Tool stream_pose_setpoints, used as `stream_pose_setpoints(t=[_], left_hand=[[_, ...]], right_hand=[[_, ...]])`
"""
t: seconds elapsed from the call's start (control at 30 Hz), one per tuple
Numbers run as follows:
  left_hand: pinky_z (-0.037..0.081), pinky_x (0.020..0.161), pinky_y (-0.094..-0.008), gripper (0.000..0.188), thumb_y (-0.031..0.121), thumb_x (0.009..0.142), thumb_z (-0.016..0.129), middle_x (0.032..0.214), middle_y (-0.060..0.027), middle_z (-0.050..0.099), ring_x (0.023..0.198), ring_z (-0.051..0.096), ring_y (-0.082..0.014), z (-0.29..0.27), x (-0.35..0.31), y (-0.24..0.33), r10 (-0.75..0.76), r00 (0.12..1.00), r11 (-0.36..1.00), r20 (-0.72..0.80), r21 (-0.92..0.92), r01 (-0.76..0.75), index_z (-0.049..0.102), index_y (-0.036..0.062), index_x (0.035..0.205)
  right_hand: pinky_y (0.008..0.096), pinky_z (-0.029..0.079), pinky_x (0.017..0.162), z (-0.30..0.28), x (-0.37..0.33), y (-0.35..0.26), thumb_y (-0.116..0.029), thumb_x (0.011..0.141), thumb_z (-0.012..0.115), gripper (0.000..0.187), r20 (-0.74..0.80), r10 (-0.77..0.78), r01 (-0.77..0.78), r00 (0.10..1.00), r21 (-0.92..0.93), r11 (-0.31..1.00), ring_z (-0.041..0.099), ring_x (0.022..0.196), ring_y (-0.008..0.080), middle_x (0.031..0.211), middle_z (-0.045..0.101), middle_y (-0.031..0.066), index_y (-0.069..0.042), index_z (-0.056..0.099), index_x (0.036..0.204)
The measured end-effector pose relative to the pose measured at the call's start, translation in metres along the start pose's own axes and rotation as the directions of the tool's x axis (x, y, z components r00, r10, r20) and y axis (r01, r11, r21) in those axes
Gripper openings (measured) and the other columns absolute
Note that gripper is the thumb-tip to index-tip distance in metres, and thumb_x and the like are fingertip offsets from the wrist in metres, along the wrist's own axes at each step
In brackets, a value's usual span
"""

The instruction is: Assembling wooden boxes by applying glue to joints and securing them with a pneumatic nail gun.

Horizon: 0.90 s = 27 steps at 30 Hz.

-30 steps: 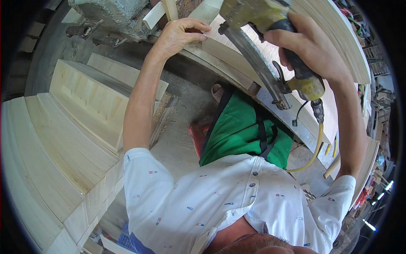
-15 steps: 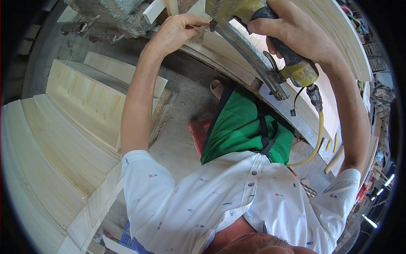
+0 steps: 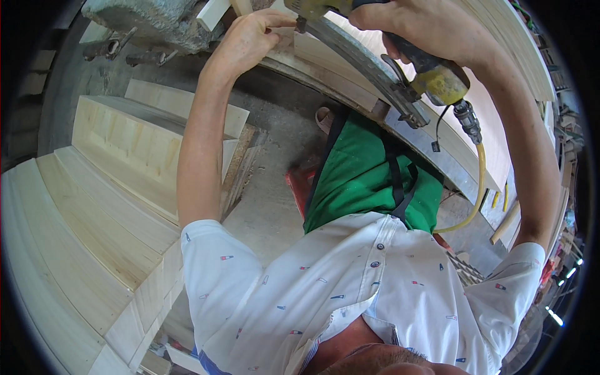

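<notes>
Both hands raised at top edge: right hand (image 3: 425, 25) clamped round yellow nail gun (image 3: 400, 69), left hand (image 3: 250, 37) with fingers pinched together just beside its nose on curved wooden board (image 3: 325, 75). Gun's head cut off; open wooden boxes (image 3: 125, 150) hold nothing visible.

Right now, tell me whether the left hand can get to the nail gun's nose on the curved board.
Probably yes. The left hand already rests on the curved wooden board, fingertips right beside the nose of the yellow nail gun held by the right hand. Nothing lies between them.
</notes>
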<state>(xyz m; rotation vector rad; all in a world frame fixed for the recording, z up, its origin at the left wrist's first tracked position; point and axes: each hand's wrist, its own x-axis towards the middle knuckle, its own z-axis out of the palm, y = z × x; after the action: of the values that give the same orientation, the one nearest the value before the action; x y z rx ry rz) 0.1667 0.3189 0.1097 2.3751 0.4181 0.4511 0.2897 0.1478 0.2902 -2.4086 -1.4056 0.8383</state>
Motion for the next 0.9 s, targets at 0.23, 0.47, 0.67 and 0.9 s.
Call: stream_pose_setpoints(t=[0.23,0.47,0.67,0.9], left_hand=[[0.044,0.096,-0.0338,0.041,-0.003,0.077,0.050,0.112,-0.0101,0.065,0.105,0.061,-0.0255,-0.001,0.005,-0.006,0.137,0.990,0.990,0.012,-0.031,-0.137,0.067,0.0109,0.111],[0.041,0.092,-0.0257,0.042,-0.005,0.080,0.051,0.113,-0.0050,0.062,0.103,0.057,-0.0156,0.000,0.003,-0.005,0.087,0.995,0.995,0.041,-0.042,-0.085,0.065,0.0098,0.117],[0.041,0.091,-0.0251,0.043,-0.005,0.081,0.050,0.115,-0.0052,0.061,0.103,0.056,-0.0147,0.000,0.002,-0.003,0.077,0.996,0.996,0.054,-0.052,-0.074,0.065,0.0108,0.118],[0.047,0.084,-0.0275,0.045,-0.003,0.078,0.048,0.110,-0.0064,0.063,0.088,0.060,-0.0177,0.002,0.002,0.000,0.109,0.994,0.992,-0.009,-0.057,-0.109,0.067,0.0149,0.115]], right_hand=[[0.0254,0.049,0.050,-0.009,-0.045,0.051,-0.023,0.082,0.062,0.031,-0.045,0.050,-0.041,0.998,0.195,0.980,0.059,0.057,0.0131,0.074,0.059,0.0090,0.004,0.058,0.095],[0.0232,0.051,0.046,0.004,-0.055,0.097,-0.029,0.086,0.064,0.038,-0.095,-0.053,0.074,0.994,0.234,0.969,0.059,0.051,0.0100,0.069,0.055,0.0063,0.004,0.056,0.102],[0.0237,0.051,0.046,0.005,-0.057,0.094,-0.031,0.087,0.064,0.039,-0.108,-0.088,0.111,0.990,0.234,0.966,0.059,0.051,0.0105,0.071,0.056,0.0069,0.004,0.055,0.103],[0.0239,0.050,0.046,0.010,-0.065,0.101,-0.030,0.087,0.064,0.039,-0.165,-0.064,0.104,0.984,0.247,0.963,0.060,0.051,0.0109,0.072,0.056,0.0075,0.004,0.055,0.104]])
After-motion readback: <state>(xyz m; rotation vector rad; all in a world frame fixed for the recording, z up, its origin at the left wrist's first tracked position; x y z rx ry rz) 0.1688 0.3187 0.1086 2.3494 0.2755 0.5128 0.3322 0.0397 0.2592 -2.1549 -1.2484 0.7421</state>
